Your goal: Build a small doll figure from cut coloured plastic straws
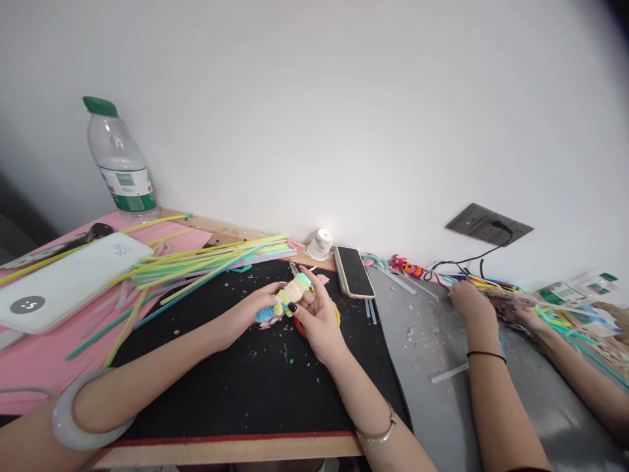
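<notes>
Between my two hands, above the black mat, is a small fuzzy pipe-cleaner figure, blue at one end, cream and yellow in the middle, mint green at the other end. My left hand is closed round its blue end. With thumb and fingers my right hand pinches the cream and yellow part. Behind my right hand, scissors with red and yellow on the handles lie partly hidden on the mat.
Pipe cleaners lie in a bundle at left, by a white power bank and a plastic bottle. A paper cup and a phone stand at the back. At right, a co-worker's hands work over a grey mat.
</notes>
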Demonstrator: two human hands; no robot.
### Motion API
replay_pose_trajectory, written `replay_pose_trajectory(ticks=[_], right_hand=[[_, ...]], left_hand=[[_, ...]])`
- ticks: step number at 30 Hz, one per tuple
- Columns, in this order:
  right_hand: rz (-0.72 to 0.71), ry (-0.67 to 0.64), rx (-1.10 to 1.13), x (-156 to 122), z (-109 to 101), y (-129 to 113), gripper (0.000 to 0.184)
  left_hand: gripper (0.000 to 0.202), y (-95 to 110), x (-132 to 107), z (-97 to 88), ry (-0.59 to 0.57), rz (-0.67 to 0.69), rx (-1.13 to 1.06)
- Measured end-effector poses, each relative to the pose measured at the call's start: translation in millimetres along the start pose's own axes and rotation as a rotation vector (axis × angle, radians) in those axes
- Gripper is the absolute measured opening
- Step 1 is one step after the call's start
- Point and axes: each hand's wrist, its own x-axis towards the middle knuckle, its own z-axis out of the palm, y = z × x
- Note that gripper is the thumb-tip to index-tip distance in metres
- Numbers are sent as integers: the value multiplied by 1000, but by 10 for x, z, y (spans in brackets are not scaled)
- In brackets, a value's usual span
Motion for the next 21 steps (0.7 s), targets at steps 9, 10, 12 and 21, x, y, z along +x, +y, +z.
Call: replay_pose_trajectory(ticks=[9,10,12,21], right_hand=[[44,-22,51,12,51,-8,59],[43,-20,44,13,58,-10,57],[34,-14,38,14,68,-11,54],[47,-25,23,1,73,-52,54]], left_hand=[[59,-83,55,-39,-18,26,-37],[58,-98,60,-44,-20,34,-45],[55,-129,71,-56,-35,49,-50],[50,-168,72,-57,-20,72,-64]])
